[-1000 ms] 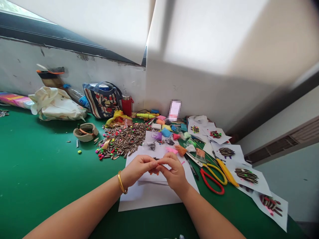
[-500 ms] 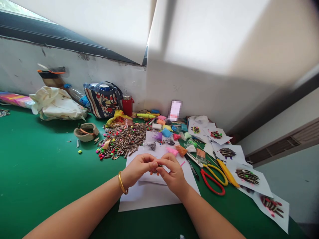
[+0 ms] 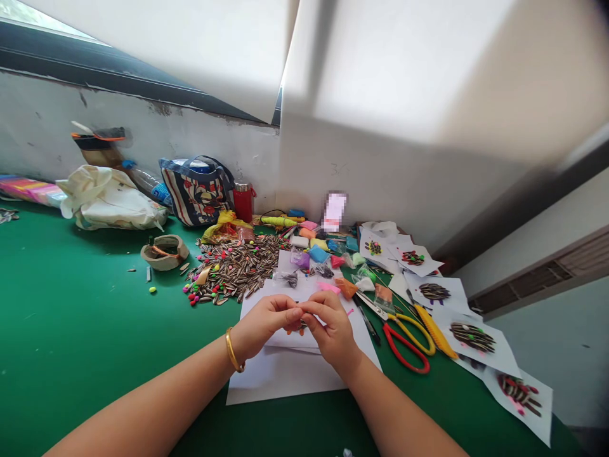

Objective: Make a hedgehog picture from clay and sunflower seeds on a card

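Observation:
My left hand [image 3: 266, 322], a gold bracelet [image 3: 231, 350] at its wrist, meets my right hand [image 3: 332, 330] at the fingertips. Both hands are pinched closed, and whatever lies between the fingertips is hidden or too small to name. Just beneath them, a small piece with dark striped seeds and orange bits [image 3: 295, 329] shows in part, above white paper sheets [image 3: 295, 379]. Past the hands lie a heap of striped sunflower seeds [image 3: 257, 260] mixed with coloured beads, and small bags of coloured modelling clay [image 3: 318, 254].
Right of the paper are a black pen [image 3: 367, 322], red-and-yellow-handled scissors [image 3: 404, 336] and a yellow utility knife [image 3: 434, 331]. Sheets with seed pictures [image 3: 471, 336] line the right edge. A broken clay bowl [image 3: 164, 254], bags [image 3: 197, 193] and a red flask [image 3: 243, 203] stand left.
My right thumb and fingers have shifted slightly, so a little more of the seed piece shows beneath the hands. My left hand stays nearly still.

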### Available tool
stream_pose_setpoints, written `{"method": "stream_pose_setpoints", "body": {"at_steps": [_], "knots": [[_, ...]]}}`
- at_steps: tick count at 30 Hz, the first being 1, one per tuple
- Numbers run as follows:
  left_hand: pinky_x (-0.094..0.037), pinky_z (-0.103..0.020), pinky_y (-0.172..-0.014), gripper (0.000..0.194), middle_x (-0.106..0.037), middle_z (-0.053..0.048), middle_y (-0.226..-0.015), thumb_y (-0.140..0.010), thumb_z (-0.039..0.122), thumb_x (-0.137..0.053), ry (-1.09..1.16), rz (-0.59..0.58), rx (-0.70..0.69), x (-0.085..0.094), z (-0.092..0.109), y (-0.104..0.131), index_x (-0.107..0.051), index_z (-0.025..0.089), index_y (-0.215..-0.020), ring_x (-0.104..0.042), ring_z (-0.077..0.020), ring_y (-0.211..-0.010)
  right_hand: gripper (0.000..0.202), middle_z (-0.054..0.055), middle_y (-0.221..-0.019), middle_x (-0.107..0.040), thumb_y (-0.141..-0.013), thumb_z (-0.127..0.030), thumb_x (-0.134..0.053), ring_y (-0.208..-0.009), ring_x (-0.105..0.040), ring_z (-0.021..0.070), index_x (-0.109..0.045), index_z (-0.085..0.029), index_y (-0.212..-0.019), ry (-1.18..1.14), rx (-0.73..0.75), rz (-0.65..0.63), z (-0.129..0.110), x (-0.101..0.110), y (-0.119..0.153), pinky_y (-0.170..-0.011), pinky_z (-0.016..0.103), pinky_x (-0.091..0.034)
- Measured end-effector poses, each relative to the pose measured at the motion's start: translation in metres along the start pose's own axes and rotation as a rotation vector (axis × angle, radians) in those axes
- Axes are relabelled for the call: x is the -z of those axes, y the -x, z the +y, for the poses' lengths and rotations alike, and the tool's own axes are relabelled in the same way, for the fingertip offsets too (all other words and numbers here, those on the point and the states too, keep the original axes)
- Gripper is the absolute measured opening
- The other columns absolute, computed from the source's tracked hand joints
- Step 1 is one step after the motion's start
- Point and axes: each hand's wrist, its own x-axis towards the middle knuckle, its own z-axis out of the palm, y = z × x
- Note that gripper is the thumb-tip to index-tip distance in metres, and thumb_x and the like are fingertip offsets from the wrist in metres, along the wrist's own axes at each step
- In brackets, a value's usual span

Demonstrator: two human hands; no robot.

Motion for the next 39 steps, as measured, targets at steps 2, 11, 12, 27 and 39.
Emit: {"method": "stream_pose_setpoints", "body": {"at_steps": [2,11,12,27,39], "knots": [[-0.043,-0.025,-0.062,0.032,-0.061,-0.001,-0.063,-0.075,0.045,-0.072,0.004,0.007,-0.001,0.000,-0.001,0.001,-0.063,0.014,-0.071,-0.055,-0.0123,-0.062,0.017,0.006,-0.093,-0.057,-0.091,-0.029,-0.057,-0.091,-0.056,0.0203,-0.070,-0.026,-0.101,-0.002,0.013,-0.001,0.000,-0.001,0.001,-0.081,0.038,-0.050],[-0.042,-0.026,-0.063,0.031,-0.065,-0.005,-0.073,-0.078,0.044,-0.070,0.068,-0.003,0.049,-0.005,-0.001,0.001,-0.068,0.013,-0.082,-0.055,-0.0126,-0.066,0.023,0.007,-0.099,-0.057,-0.092,-0.022,-0.053,-0.095,-0.055,0.0210,-0.068,-0.028,-0.108,0.046,0.033,0.057,-0.003,-0.001,0.001,-0.082,0.039,-0.051],[-0.042,-0.026,-0.063,0.031,-0.065,-0.005,-0.074,-0.076,0.043,-0.072,0.100,0.014,0.050,-0.005,-0.001,0.001,-0.068,0.013,-0.082,-0.055,-0.0125,-0.066,0.024,0.007,-0.101,-0.057,-0.092,-0.022,-0.052,-0.097,-0.055,0.0214,-0.068,-0.028,-0.110,0.048,0.037,0.050,-0.004,-0.001,0.001,-0.084,0.039,-0.050],[-0.039,-0.041,-0.101,0.062,-0.062,-0.017,-0.124,-0.090,0.063,-0.040,0.459,-0.135,0.233,-0.005,0.006,0.005,-0.067,0.013,-0.114,-0.057,-0.0270,-0.114,0.021,0.006,-0.100,-0.063,-0.091,-0.018,-0.055,-0.097,-0.058,0.0204,-0.066,-0.025,-0.107,0.128,0.099,0.169,0.010,0.002,-0.001,-0.087,0.040,-0.049],[-0.041,-0.031,-0.095,0.074,-0.061,-0.015,-0.123,-0.092,0.066,-0.027,0.898,-0.265,0.211,-0.004,0.012,0.005,-0.051,0.009,-0.133,-0.061,-0.0191,-0.098,0.040,0.006,-0.139,-0.052,-0.096,-0.029,-0.044,-0.131,-0.040,0.0257,-0.050,-0.024,-0.135,0.459,0.211,-0.133,0.017,0.004,-0.004,-0.108,0.049,-0.036]]}}
